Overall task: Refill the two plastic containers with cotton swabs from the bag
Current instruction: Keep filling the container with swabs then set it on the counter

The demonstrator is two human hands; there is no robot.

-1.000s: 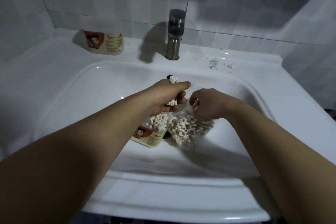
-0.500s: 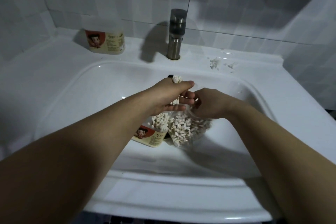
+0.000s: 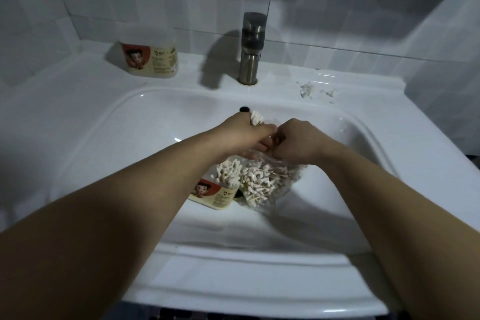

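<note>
Halfway-ish: sink container (image 3: 215, 193) looks stuffed
Left hand (image 3: 244, 136) grips a swab bunch (image 3: 256, 120), right hand (image 3: 298, 141) pinches the bag (image 3: 270, 184); far container (image 3: 152, 61) waits.

- A clear plastic container (image 3: 213, 196) with a cartoon label leans tilted in the basin (image 3: 135, 143), open-topped and packed with white-tipped cotton swabs (image 3: 228, 170).
- A clear bag (image 3: 270, 184) of loose swabs touches its right side.
- The second container (image 3: 152, 60), labelled alike, stands upright on the back ledge (image 3: 85, 70).
</note>
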